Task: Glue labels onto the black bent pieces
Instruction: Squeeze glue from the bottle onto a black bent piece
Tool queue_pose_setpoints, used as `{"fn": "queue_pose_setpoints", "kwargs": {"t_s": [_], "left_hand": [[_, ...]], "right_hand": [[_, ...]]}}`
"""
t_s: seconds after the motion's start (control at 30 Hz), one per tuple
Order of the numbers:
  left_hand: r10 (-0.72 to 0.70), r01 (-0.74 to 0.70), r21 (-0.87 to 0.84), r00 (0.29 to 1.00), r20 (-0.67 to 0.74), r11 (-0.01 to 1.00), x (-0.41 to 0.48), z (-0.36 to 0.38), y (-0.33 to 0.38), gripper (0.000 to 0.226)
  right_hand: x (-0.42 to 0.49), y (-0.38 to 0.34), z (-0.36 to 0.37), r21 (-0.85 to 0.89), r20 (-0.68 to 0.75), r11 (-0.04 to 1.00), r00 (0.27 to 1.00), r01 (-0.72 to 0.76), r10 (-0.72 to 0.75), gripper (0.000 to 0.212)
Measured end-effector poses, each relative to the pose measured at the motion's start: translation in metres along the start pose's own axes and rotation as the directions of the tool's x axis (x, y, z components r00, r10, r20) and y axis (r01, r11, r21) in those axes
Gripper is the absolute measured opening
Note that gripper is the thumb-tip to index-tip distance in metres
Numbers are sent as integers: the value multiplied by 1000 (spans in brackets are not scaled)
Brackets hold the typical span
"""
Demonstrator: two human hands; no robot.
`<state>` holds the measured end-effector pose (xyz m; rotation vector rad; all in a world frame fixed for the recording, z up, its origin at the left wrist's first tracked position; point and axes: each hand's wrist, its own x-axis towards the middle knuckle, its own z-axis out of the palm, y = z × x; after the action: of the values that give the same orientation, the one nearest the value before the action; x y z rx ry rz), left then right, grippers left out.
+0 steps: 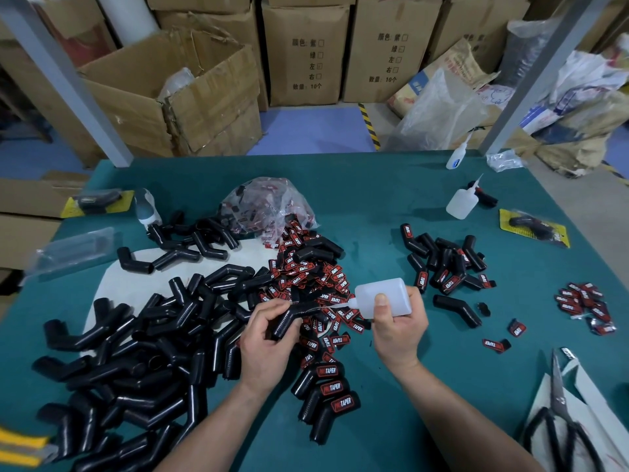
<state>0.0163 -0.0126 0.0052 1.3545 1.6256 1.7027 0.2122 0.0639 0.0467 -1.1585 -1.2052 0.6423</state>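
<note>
The left hand (269, 335) is gripping one black bent piece (289, 318) with curled fingers, just in front of the label heap (306, 270). The right hand (398, 328) is wrapping around a translucent glue bottle (384, 296), thumb pressing its side, right of the heap's near edge. The nozzle is pointing left and touching the bend of the held piece.

The heap of red-and-black labels is lying too thick to count. Left of the heap, a large pile of unlabelled bent pieces (136, 352) is sprawling, dozens deep, partly over a white sheet (112, 277). In front of the heap, three labelled pieces (326, 393) are lying side by side. Right of the heap, a smaller pile of labelled pieces (446, 264) is sitting, with one bare piece (457, 310) lying alone just in front of it. Further right, two loose labels (516, 328) and a small cluster of labels (585, 308) are lying apart.

Behind the heap, a clear bag of labels (269, 202) is spilling onto it. Two more glue bottles (459, 202) are standing behind and right of the heap, making three in all. Two yellow-backed packs are lying far left (98, 201) and far right (534, 228) of it. One pair of scissors (558, 420) is resting on white card, far right and in front of the heap.

Everything is sitting on a green table cover (374, 199). Two grey posts (68, 80) are rising from the table's far corners. Beyond the table, cardboard boxes (306, 52) are standing stacked on a blue floor (306, 131).
</note>
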Motion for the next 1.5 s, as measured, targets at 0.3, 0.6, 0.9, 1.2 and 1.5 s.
{"fn": "queue_pose_setpoints", "kwargs": {"t_s": [0.3, 0.6, 0.9, 1.2, 1.5], "left_hand": [[37, -38, -6, 999, -11, 999, 1, 1, -1, 40], [76, -76, 12, 997, 10, 997, 1, 1, -1, 35], [53, -53, -3, 999, -6, 999, 1, 1, 1, 35], [59, -59, -12, 998, -15, 998, 1, 1, 0, 41], [34, -34, -12, 999, -1, 999, 0, 0, 0, 32]], "right_hand": [[3, 0, -1, 21, -29, 1000, 999, -13, 14, 15], [0, 0, 0, 7, -13, 1000, 1000, -8, 8, 16], [2, 0, -1, -3, -16, 1000, 1000, -16, 16, 18], [3, -1, -1, -14, -34, 1000, 999, -11, 11, 17], [3, -2, -2, -35, -37, 999, 999, -3, 1, 14]]}}
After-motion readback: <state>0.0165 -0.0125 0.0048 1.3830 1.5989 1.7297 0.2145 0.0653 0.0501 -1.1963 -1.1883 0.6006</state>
